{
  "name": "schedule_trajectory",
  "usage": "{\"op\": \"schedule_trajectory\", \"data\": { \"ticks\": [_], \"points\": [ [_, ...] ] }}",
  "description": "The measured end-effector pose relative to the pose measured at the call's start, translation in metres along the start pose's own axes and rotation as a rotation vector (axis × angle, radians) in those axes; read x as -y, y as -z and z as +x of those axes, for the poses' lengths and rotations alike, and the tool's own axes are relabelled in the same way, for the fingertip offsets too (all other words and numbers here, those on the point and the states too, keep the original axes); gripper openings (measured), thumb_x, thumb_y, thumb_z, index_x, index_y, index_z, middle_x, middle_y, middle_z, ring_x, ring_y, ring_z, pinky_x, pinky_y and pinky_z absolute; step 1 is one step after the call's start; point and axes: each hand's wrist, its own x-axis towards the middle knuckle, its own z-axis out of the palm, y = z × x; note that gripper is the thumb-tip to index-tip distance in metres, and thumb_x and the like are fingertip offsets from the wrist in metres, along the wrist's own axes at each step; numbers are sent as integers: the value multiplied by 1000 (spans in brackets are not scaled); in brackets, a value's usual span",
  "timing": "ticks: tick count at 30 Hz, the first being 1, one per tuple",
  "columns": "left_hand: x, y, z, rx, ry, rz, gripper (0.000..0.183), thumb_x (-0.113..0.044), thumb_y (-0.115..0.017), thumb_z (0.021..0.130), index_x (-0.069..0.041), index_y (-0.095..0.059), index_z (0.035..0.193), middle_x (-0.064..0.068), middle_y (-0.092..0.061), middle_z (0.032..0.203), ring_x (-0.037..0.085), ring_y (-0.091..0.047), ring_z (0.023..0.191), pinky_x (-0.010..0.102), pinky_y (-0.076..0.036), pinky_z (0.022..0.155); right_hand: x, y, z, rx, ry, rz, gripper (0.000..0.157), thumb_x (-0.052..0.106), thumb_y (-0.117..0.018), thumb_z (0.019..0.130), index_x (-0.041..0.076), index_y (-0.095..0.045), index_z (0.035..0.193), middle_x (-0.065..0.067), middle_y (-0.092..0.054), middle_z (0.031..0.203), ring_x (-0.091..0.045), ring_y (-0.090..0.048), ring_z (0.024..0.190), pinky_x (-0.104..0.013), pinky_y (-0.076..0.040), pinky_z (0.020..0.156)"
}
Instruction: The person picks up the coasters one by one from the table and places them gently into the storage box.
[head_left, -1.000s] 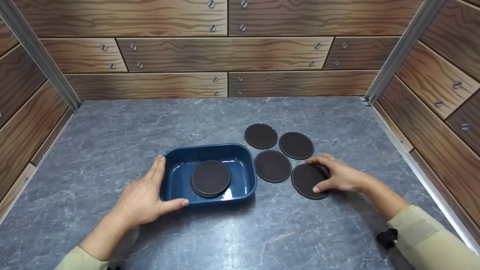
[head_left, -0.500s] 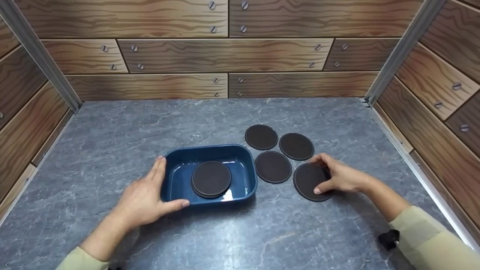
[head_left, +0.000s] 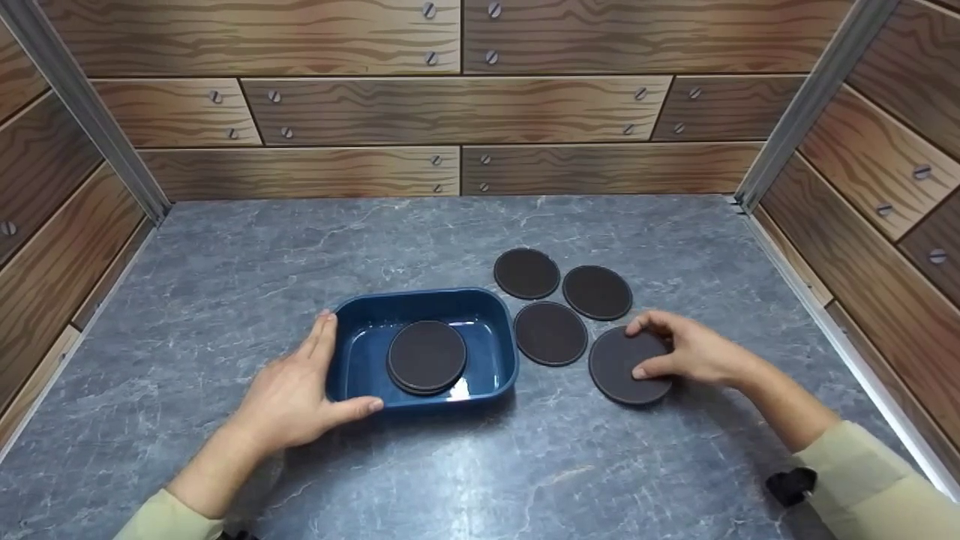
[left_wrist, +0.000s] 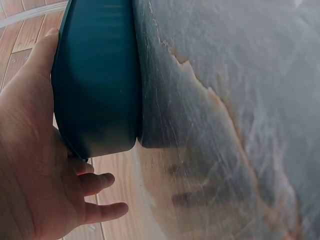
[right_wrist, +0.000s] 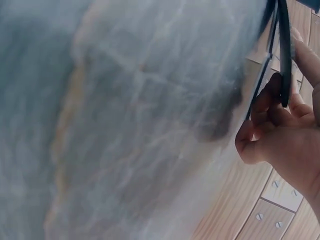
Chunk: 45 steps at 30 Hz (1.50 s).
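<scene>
My left hand [head_left: 289,405] rests against the left end of a blue rectangular dish [head_left: 495,390], fingers straight along its side and thumb on the near rim. In the left wrist view, the dish wall [left_wrist: 97,80] stands beside the thumb. A small stack of round dark coasters [head_left: 426,356] lies inside the dish. My right hand [head_left: 697,349] pinches another coaster [head_left: 626,364] at its right edge. The right wrist view shows this coaster [right_wrist: 285,55] edge-on between thumb and fingers, raised from the table.
Three more coasters lie flat right of the dish: a far one [head_left: 526,273], one to its right [head_left: 598,292] and a nearer one [head_left: 551,333]. The grey marbled table [head_left: 480,480] has wood-patterned walls [head_left: 450,109] at the back and sides.
My right fingers have closed on the coaster and its edge has come up off the table, shifting slightly right and toward me. The left hand and dish stay in place.
</scene>
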Motion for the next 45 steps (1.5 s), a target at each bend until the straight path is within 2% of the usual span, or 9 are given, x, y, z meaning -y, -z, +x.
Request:
{"op": "schedule_trajectory", "data": {
  "ticks": [6,21,27,40,45],
  "points": [
    [0,0,0,8,8,-2,136,-91,-61,81,6,-18,166,25,-21,172,56,-56,130,70,-48,100,11,6,-3,-29,15,74,52,17,-88,88,3,-65,133,-16,-68,128,-25,-64,110,-22,-48,92],
    [0,1,1,8,3,2,137,-93,-58,80,7,-19,166,26,-21,172,55,-57,129,69,-48,99,38,6,-2,-48,40,132,64,16,-86,90,6,-60,148,-14,-66,137,-23,-61,120,-24,-51,94],
    [-1,1,1,14,12,4,135,-89,-62,81,6,-18,166,26,-20,172,55,-59,127,71,-48,98,54,0,2,-62,96,138,67,12,-86,89,5,-59,150,-17,-66,136,-27,-63,118,-24,-53,91],
    [-1,2,1,21,18,-1,136,-89,-63,81,6,-18,166,26,-19,172,55,-56,131,70,-47,100,90,-20,19,-81,180,130,68,14,-90,87,9,-61,149,-10,-67,136,-30,-63,115,-25,-51,91],
    [-1,2,1,21,21,-1,135,-88,-64,82,6,-17,167,26,-19,173,56,-55,132,71,-47,100,106,-30,29,-81,215,139,68,15,-90,87,9,-61,149,-8,-65,141,-33,-63,118,-32,-51,99]
  ]
}}
